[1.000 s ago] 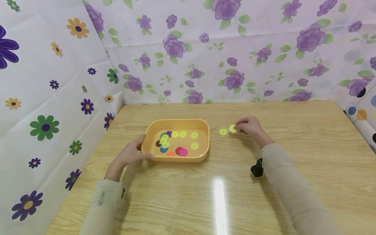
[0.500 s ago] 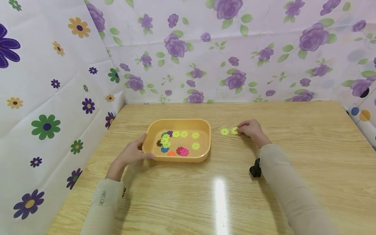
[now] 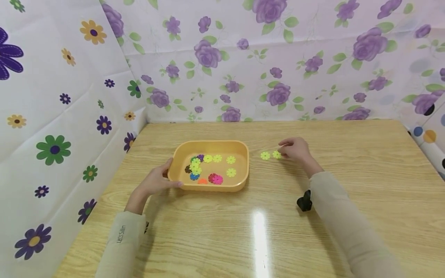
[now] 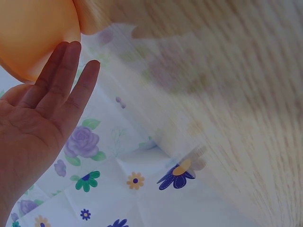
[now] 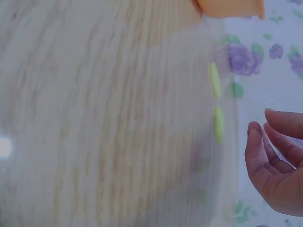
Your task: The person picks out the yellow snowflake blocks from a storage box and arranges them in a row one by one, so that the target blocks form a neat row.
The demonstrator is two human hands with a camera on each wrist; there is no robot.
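The left hand [image 3: 156, 182] [image 4: 42, 109] holds the left end of an orange tub [image 3: 208, 188] [image 4: 38, 33], thumb on its front rim and fingers against the side. Right of the tub, two yellow-green flower discs lie side by side on the table: a left one [image 3: 265, 155] [image 5: 215, 80] and a right one [image 3: 276, 154] [image 5: 218, 125]. Just above and beside the right disc hovers the right hand [image 3: 295, 150] [image 5: 279, 165], its fingers bent, thumb and fingertips parted with nothing between them. The head view shows its fingertips partly covering that disc.
Inside the tub are several flower discs, among them yellow-green ones [image 3: 231, 172], a pink one [image 3: 217, 179] and an orange one [image 3: 202, 181]. A black object [image 3: 304, 201] is beside the right sleeve. Flowered cloth [image 3: 208, 88] hangs behind the wooden table [image 3: 222, 231].
The right disc was in the right hand's fingers and came down flat beside the other disc. The fingers have now parted and risen off it. The left hand and tub have stayed put.
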